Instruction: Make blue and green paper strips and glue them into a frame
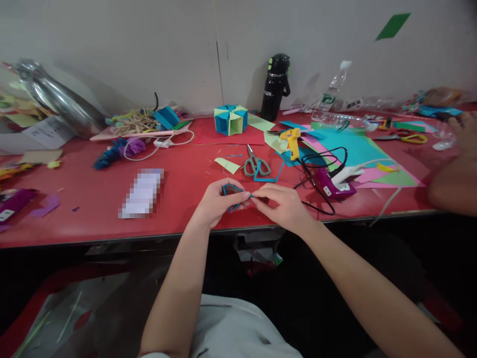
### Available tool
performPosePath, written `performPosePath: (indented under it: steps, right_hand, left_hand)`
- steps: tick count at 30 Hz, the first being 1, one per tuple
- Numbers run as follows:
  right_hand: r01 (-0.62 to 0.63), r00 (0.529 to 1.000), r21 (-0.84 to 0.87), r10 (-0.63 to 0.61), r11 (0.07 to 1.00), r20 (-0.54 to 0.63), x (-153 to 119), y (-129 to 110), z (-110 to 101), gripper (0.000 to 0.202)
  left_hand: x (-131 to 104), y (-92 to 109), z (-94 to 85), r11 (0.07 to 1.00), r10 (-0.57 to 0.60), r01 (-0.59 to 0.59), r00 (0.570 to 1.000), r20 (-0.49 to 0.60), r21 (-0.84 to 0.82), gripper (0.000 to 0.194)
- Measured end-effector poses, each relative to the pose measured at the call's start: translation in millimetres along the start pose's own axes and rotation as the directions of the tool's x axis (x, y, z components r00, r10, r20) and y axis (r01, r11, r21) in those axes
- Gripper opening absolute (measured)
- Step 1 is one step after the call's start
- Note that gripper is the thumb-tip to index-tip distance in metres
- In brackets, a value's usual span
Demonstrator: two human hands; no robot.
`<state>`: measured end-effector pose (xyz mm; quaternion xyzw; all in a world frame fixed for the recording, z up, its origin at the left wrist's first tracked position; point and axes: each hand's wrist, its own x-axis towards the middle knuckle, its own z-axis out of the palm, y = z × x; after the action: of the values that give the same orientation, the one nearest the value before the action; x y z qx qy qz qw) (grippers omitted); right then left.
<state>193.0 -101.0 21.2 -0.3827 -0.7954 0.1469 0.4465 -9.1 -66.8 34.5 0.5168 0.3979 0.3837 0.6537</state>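
A narrow blue paper strip, bent into an angular loop, is held over the table's front edge. My left hand is closed on it, thumb pressed against the fingers. The fingertips of my right hand pinch the strip's end, close to the left thumb. Just beyond my hands lie grey-handled scissors, blades slightly apart, with another bent blue strip across their handles. A pale green paper piece rests left of the scissors. Farther back stands a blue and pale green folded-paper box shape.
A yellow glue gun lies beyond the scissors, its black cord looping toward a purple power strip. A phone lies at left. A black bottle stands at the wall. Another person's arm rests at right.
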Motion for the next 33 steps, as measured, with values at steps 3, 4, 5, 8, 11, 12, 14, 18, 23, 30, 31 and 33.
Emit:
performPosePath:
  steps: [3,4,5,8,11,12,14,18,23,30,31,33]
  right_hand:
    - [-0.010,1.000,0.005,0.010,1.000,0.003,0.3,-0.9,0.2,0.011]
    - [-0.011,1.000,0.003,0.011,1.000,0.004,0.3,-0.9,0.1,0.011]
    - [-0.011,1.000,-0.002,0.011,1.000,0.008,0.3,-0.6,-0.1,0.011]
    - [0.011,0.999,-0.016,-0.011,1.000,0.032,0.4,0.8,-1.1,0.011]
    - [0.071,0.995,-0.050,-0.067,0.996,0.074,0.8,2.5,-2.2,0.012]
    - [0.095,0.992,-0.069,-0.089,0.993,0.085,1.0,2.9,-2.5,0.013]
    - [0.139,0.987,-0.112,-0.129,0.984,0.094,1.3,3.3,-3.1,0.015]
    - [0.187,0.981,-0.160,-0.176,0.969,0.081,1.3,2.5,-3.5,0.016]
    - [0.221,0.975,-0.224,-0.208,0.949,0.077,1.5,1.5,-2.3,0.019]
    - [0.220,0.975,-0.265,-0.203,0.939,0.087,2.7,0.4,-1.8,0.020]
    - [0.220,0.975,-0.262,-0.205,0.940,0.084,2.4,0.2,-1.6,0.020]
    - [0.212,0.977,-0.236,-0.203,0.948,0.064,1.6,0.0,-0.9,0.017]
  left_hand:
    - [-0.2,0.0,-1.4,1.000,-0.004,0.004,1.000,0.014,-0.019,0.034]
    - [-0.2,-0.2,-2.0,1.000,-0.005,0.006,1.000,0.021,-0.021,0.034]
    - [-0.2,-0.5,-2.8,1.000,-0.006,0.007,1.000,0.030,-0.020,0.034]
    - [0.2,-1.6,-5.3,1.000,-0.015,0.016,0.998,0.068,-0.008,0.032]
    - [0.6,-2.4,-7.1,0.999,-0.034,0.035,0.995,0.099,-0.016,0.031]
    - [0.8,-2.6,-7.4,0.999,-0.040,0.043,0.994,0.104,-0.029,0.031]
    - [1.4,-2.9,-7.6,0.996,-0.054,0.061,0.993,0.108,-0.067,0.030]
    - [3.7,-4.2,-7.3,0.984,-0.097,0.111,0.990,0.098,-0.141,0.033]
    - [6.0,-5.5,-7.6,0.979,-0.103,0.119,0.989,0.102,-0.168,0.033]
    - [6.2,-6.9,-7.7,0.981,-0.102,0.115,0.991,0.087,-0.157,0.032]
    - [6.2,-7.2,-7.4,0.980,-0.103,0.116,0.991,0.084,-0.165,0.033]
    - [6.5,-7.9,-6.3,0.977,-0.103,0.116,0.992,0.080,-0.180,0.033]
